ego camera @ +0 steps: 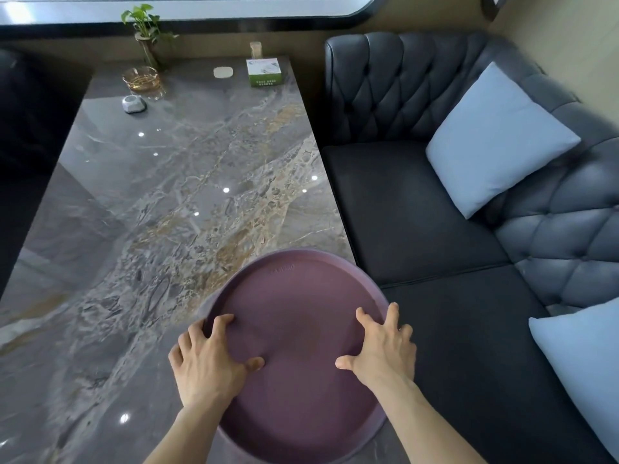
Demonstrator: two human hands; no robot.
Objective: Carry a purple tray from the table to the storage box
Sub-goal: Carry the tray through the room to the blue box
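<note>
Gripping the purple tray [301,333] by its rim is the step in hand: it is sitting at the near right corner of the marble surface [160,202], its right edge hanging out past the surface toward the sofa [435,229]. The left hand [209,360] and right hand [382,346] are both reaching forward, fingers spread and hooking over opposite sides, thumbs pressing on the tray floor between them. Next comes a level lift; no storage box is showing.

A matt, finely textured purple tray [294,329] lies on a glossy, polished marble-look table [167,202]. Right of the table, a tufted leather-look sofa [435,229] holds soft cloth cushions [495,139].
</note>
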